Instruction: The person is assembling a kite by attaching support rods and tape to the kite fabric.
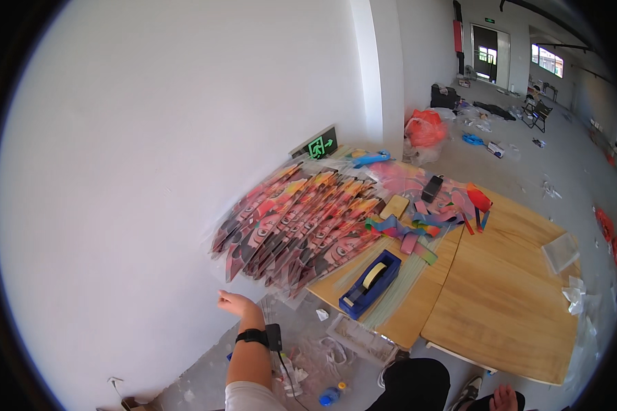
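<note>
My left hand (234,302) is held out beside the white wall, just below the near end of a pile of printed pieces (308,222). Its fingers are curled in, and nothing shows between them. The pile is red, black and yellow with cartoon faces, in clear plastic on the table's left part. A black strap (252,335) with a small box and cable circles my left wrist. My right hand (504,397) rests on my knee at the lower edge, fingers loosely extended, holding nothing visible. A blue tape dispenser (371,284) stands on the table between the hands.
Colourful ribbons (418,222), a yellowish block (394,207), a black object (432,188) and a clear plastic box (561,252) lie on the wooden table (507,288). Below it are a grey tray (363,340) and a blue-capped bottle (330,396). Bags and litter dot the floor.
</note>
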Available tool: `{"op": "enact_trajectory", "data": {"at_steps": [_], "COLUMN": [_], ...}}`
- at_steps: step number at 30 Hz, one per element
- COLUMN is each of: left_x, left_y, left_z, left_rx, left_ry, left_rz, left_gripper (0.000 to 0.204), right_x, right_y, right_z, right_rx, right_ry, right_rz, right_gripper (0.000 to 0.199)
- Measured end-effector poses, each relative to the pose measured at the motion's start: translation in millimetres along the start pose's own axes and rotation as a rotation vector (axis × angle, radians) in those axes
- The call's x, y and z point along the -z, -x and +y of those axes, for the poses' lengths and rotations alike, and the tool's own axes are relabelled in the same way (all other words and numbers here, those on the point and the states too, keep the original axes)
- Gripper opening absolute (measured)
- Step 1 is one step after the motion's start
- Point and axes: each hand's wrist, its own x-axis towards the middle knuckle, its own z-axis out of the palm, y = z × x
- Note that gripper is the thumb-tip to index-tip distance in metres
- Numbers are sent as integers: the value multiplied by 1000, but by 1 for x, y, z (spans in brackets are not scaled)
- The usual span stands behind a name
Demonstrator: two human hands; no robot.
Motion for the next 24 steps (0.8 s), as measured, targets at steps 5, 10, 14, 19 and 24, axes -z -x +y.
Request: {"op": "enact_trajectory", "data": {"at_steps": [5, 10, 14, 19, 24], "left_x": [-11, -37, -62, -80, -69], "left_y": [-53, -72, -72, -62, -11], "left_z": [15, 28, 33, 53, 78], "left_rx": [266, 566, 533, 491, -616], "left_ry": [256, 331, 253, -42, -731], "left_rz": [-313, -430, -442, -344, -111], "left_gripper": [84, 93, 94, 86, 70], "right_x": [5, 4, 3, 3, 4], "right_y": [2, 8, 11, 10, 4], "right_z": [-3, -2, -1, 1, 4], "right_rx": [0, 19, 19, 7, -7], "right_ry": [16, 22, 46, -1, -12], "right_rz": [16, 48, 87, 43, 30], "right_gripper": [55, 58, 59, 56, 57]}}
